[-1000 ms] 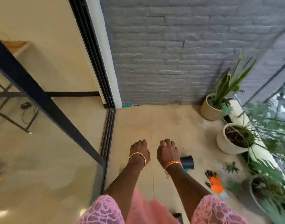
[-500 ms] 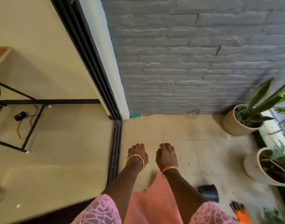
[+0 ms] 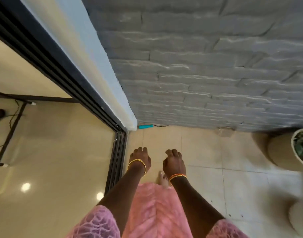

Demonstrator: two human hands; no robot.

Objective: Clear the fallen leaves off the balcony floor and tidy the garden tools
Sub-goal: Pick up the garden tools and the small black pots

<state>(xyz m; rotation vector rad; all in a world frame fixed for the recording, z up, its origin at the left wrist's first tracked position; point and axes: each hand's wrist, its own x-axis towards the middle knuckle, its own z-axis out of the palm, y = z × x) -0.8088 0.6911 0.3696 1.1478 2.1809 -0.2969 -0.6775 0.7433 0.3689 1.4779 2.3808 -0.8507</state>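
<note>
Beige tiles made up the balcony floor (image 3: 204, 152), bounded at its far edge by a grey brick wall (image 3: 198, 74). Both hands were held out above the floor near the sliding door track (image 3: 119, 152) at its left edge. The left hand (image 3: 140, 158) was seen with fingers loosely curled, nothing grasped; the right hand (image 3: 174, 163) was likewise loosely curled and empty. A teal-handled tool (image 3: 146, 126) was lying in the far left corner, against the foot of the wall, well apart from both hands. A beige plant pot (image 3: 281, 150) was cut off at the right edge of the floor.
</note>
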